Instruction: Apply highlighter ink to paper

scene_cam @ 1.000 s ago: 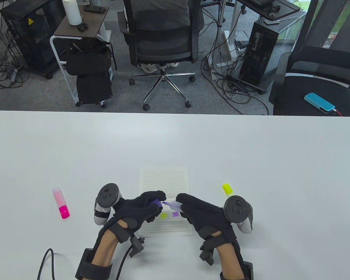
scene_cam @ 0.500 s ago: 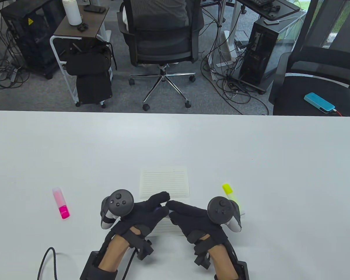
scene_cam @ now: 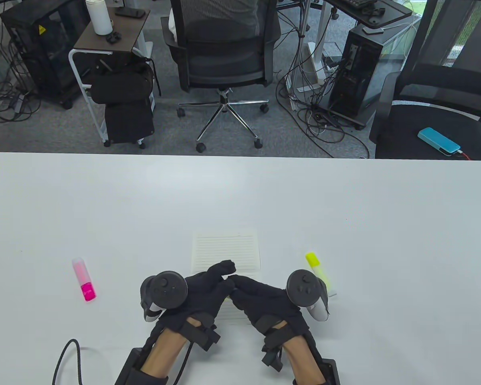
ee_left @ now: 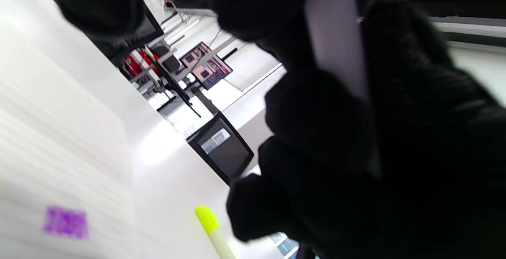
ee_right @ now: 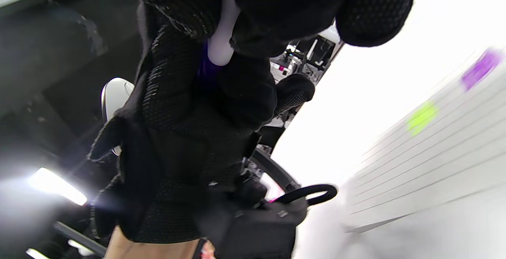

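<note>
Highlighter (ee_left: 336,37), pale lilac plastic, is gripped between both knit-gloved hands, left hand (scene_cam: 200,292) and right hand (scene_cam: 260,298), above lined paper (scene_cam: 226,248) on the smooth white surface (scene_cam: 240,192).

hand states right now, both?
left hand: fingers curled on the purple highlighter, cap end.
right hand: grips the same highlighter's pale barrel.

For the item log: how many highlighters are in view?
3: pink highlighter lies left on the table, yellow highlighter right of the paper, purple highlighter held between both hands.
</note>
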### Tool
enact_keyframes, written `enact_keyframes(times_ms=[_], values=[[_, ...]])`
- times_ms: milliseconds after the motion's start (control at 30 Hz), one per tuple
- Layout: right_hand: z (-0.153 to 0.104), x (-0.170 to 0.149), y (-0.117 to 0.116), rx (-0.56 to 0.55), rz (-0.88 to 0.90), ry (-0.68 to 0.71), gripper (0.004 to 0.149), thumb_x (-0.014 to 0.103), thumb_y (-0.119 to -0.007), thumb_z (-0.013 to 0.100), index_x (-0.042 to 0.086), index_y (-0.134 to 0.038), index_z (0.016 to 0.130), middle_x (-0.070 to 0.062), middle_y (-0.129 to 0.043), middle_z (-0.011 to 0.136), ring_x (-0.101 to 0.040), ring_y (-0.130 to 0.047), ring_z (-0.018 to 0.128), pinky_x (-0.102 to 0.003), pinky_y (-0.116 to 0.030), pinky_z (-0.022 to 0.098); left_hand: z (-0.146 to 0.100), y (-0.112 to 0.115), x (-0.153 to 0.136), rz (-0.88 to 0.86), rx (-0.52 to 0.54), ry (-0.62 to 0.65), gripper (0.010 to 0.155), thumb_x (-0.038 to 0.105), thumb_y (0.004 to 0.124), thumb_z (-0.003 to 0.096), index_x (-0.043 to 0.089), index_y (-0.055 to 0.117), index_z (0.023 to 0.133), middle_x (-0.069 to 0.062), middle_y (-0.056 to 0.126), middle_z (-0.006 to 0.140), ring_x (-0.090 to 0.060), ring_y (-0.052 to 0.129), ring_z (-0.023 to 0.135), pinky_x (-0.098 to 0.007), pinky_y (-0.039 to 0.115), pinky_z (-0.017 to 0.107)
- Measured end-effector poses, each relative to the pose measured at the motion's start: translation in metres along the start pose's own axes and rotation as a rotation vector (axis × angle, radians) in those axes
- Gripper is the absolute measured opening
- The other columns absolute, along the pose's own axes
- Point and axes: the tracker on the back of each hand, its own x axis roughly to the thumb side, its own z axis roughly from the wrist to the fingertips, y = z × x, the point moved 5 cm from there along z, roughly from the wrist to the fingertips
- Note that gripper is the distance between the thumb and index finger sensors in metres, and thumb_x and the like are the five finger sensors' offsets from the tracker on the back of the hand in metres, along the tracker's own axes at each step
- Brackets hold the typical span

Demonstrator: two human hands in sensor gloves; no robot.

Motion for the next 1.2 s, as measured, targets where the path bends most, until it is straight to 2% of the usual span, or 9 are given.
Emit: enact_keyframes(times_ms=[67,167,333,467,567,667,867,1067,1200], values=[[-0.005,-0.002,0.014,-0.023,-0.023,-0.007,0.047,0.033,-0.073,0.066,0.012,-0.065,0.107,-0.013,-0.086,0.080,-0.028,-0.089,0.044,-0.057,-0.072,0.058,0.001,0.002,-0.001,-0.015,-0.021,-0.001,0.078,0.068,0.062,0.0444,0.021,0.050,0.105,0.000,0.087,0.081,-0.017,0.093,0.052,-0.056,0.076,0.057],[-0.021,-0.010,0.052,-0.196,-0.124,-0.072,0.047,0.031,-0.072,0.066,0.012,-0.062,0.108,-0.014,-0.084,0.085,-0.030,-0.089,0.049,-0.058,-0.070,0.059,-0.004,-0.013,-0.010,0.038,0.041,-0.021,0.081,0.069,0.062,0.0442,0.025,0.040,0.109,-0.006,0.071,0.101,-0.027,0.087,0.076,-0.061,0.068,0.063],[-0.068,-0.037,0.120,-0.517,-0.312,-0.351,0.049,0.026,-0.069,0.067,0.017,-0.055,0.113,-0.016,-0.074,0.101,-0.040,-0.083,0.073,-0.065,-0.061,0.065,-0.009,-0.033,-0.024,0.037,0.097,-0.058,0.078,0.068,0.062,0.0443,0.029,0.044,0.109,-0.007,0.062,0.109,-0.035,0.074,0.093,-0.065,0.059,0.067],[-0.115,-0.082,0.158,-0.704,-0.229,-0.650,0.048,0.022,-0.068,0.067,0.017,-0.055,0.113,-0.018,-0.071,0.105,-0.044,-0.078,0.079,-0.068,-0.056,0.066,-0.011,-0.041,-0.028,0.027,0.117,-0.066,0.077,0.068,0.062,0.0445,0.030,0.046,0.109,-0.006,0.061,0.110,-0.037,0.071,0.095,-0.066,0.058,0.068],[-0.135,-0.109,0.169,-0.753,-0.176,-0.786,0.049,0.021,-0.069,0.067,0.017,-0.056,0.113,-0.018,-0.070,0.106,-0.046,-0.076,0.081,-0.069,-0.054,0.066,-0.012,-0.043,-0.026,0.019,0.129,-0.059,0.077,0.068,0.062,0.0447,0.030,0.046,0.109,-0.005,0.061,0.110,-0.037,0.070,0.096,-0.066,0.058,0.068],[-0.141,-0.125,0.171,-0.708,-0.202,-0.910,0.048,0.021,-0.070,0.066,0.018,-0.058,0.113,-0.017,-0.070,0.108,-0.046,-0.072,0.086,-0.067,-0.052,0.067,-0.012,-0.044,-0.025,0.020,0.130,-0.057,0.076,0.068,0.062,0.0448,0.030,0.048,0.109,-0.005,0.062,0.110,-0.037,0.070,0.096,-0.066,0.058,0.068],[-0.137,-0.123,0.167,-0.708,-0.299,-0.989,0.050,0.020,-0.072,0.065,0.019,-0.058,0.113,-0.017,-0.066,0.113,-0.051,-0.055,0.097,-0.069,-0.046,0.068,-0.012,-0.046,-0.029,0.043,0.128,-0.075,0.076,0.067,0.063,0.0451,0.029,0.050,0.109,-0.005,0.063,0.110,-0.037,0.070,0.096,-0.066,0.058,0.068],[-0.130,-0.121,0.160,-0.675,-0.279,-0.968,0.053,0.020,-0.073,0.065,0.018,-0.054,0.115,-0.019,-0.055,0.119,-0.055,-0.044,0.100,-0.070,-0.041,0.068,-0.014,-0.055,-0.032,0.049,0.140,-0.087,0.075,0.067,0.063,0.0452,0.029,0.050,0.109,-0.005,0.063,0.110,-0.038,0.070,0.096,-0.066,0.057,0.068],[-0.121,-0.101,0.159,-0.690,-0.298,-0.819,0.055,0.027,-0.073,0.066,0.019,-0.051,0.116,-0.018,-0.050,0.121,-0.057,-0.042,0.102,-0.073,-0.039,0.067,-0.016,-0.062,-0.036,0.050,0.156,-0.102,0.075,0.067,0.063,0.0452,0.028,0.050,0.109,-0.005,0.063,0.110,-0.037,0.069,0.096,-0.066,0.057,0.068]])
